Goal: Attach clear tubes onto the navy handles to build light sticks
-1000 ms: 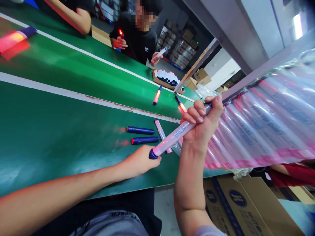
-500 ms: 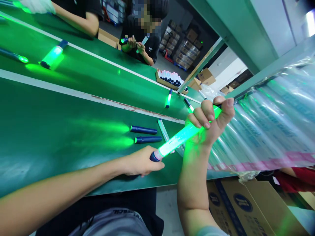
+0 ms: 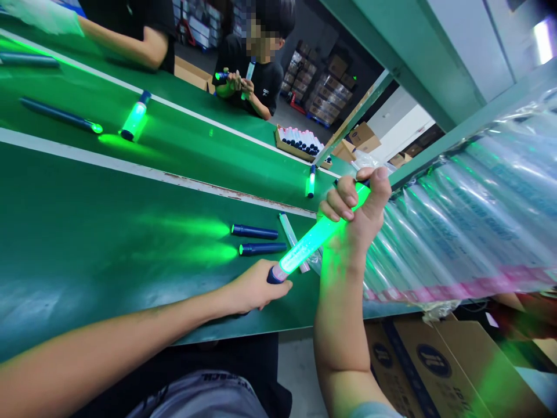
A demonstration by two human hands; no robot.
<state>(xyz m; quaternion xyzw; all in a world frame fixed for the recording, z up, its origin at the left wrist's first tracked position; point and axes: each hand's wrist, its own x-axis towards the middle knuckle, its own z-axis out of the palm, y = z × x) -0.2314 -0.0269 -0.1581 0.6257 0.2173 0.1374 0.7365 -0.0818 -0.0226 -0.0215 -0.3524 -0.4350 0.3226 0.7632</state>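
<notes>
Above the green counter (image 3: 65, 232), your left grip (image 3: 252, 284) wraps the dark-blue end of a glowing light stick (image 3: 307, 247), your right grip (image 3: 363, 216) the other: likely light, rigid, slick, best held at both ends.

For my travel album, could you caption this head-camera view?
Left hand and right hand grip a glowing green light stick over a green worktop.

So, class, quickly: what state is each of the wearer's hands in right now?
Left hand: closed, holding the dark lower end of the glowing green light stick.
Right hand: closed around the same stick, near its upper end.
</notes>
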